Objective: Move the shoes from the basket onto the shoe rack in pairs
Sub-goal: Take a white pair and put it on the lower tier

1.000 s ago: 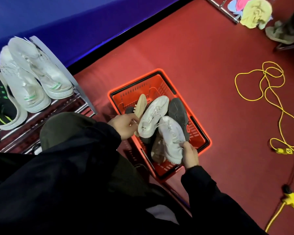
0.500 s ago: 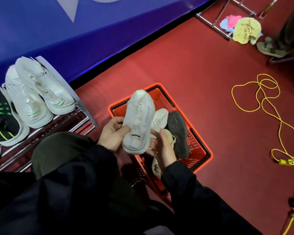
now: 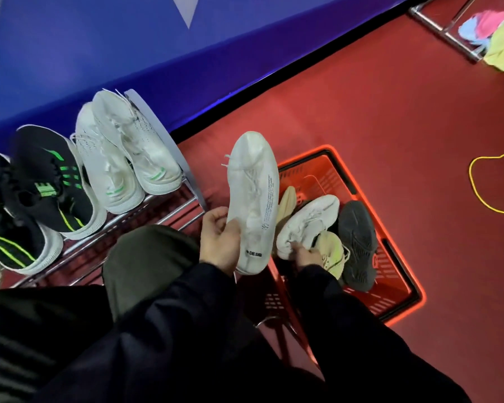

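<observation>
Gripping its heel, the left hand (image 3: 220,242) holds a white shoe (image 3: 253,205) up between rack (image 3: 146,225) and basket (image 3: 402,257); its mate (image 3: 306,222) in the basket is grasped by the right hand (image 3: 307,254).

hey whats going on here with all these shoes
A person is sorting shoes from a red basket onto a shoe rack. The left hand holds a white shoe lifted clear of the basket, while the right hand reaches into the basket and grips the heel of a second white shoe. A dark shoe and yellowish shoes lie in the basket. The rack already carries a white pair and a black-and-green pair.
</observation>
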`<state>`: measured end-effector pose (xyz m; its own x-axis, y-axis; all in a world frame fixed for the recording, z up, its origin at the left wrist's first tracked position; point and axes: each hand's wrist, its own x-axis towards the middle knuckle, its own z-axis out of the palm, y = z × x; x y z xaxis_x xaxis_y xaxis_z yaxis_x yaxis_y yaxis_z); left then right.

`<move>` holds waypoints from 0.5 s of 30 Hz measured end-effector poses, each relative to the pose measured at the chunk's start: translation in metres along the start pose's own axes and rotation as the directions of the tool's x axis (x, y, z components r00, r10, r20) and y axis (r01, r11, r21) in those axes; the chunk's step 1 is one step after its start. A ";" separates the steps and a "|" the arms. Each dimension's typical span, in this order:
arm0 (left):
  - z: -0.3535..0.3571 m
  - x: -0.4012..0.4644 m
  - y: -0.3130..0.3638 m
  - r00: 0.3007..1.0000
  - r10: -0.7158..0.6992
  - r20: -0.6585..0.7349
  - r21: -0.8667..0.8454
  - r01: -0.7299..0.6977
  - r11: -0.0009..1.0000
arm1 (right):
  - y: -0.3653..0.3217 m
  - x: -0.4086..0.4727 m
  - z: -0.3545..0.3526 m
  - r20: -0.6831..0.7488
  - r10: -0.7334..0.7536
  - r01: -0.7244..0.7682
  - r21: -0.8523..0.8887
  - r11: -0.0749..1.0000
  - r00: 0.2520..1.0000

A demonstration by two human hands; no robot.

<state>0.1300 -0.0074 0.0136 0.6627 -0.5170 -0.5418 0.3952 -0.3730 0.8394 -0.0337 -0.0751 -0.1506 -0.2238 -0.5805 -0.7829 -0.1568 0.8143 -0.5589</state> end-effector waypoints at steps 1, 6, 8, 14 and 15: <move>-0.002 0.003 0.001 0.999 -0.031 -0.013 -0.011 0.031 0.999 | -0.011 -0.016 -0.003 -0.044 -0.037 0.037 -0.001 0.999 0.998; 0.006 -0.010 0.014 0.972 -0.109 0.210 0.000 0.112 0.994 | -0.032 -0.087 -0.040 0.163 -0.225 0.195 0.182 0.964 0.961; 0.011 -0.026 0.024 0.925 -0.114 0.364 -0.055 0.144 0.988 | -0.044 -0.114 -0.049 0.315 -0.343 0.293 0.195 0.936 0.885; -0.010 -0.047 0.071 0.886 -0.044 0.461 -0.224 0.164 0.961 | -0.114 -0.179 -0.046 0.626 -0.547 0.691 0.018 0.723 0.555; -0.019 -0.048 0.080 0.892 -0.025 0.451 -0.231 0.144 0.962 | -0.122 -0.189 -0.042 0.674 -0.522 0.703 0.006 0.711 0.523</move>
<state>0.1419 0.0021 0.1076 0.2945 -0.7993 -0.5238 0.6227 -0.2553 0.7396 -0.0122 -0.0646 0.0773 0.6135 -0.7298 -0.3018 -0.2632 0.1714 -0.9494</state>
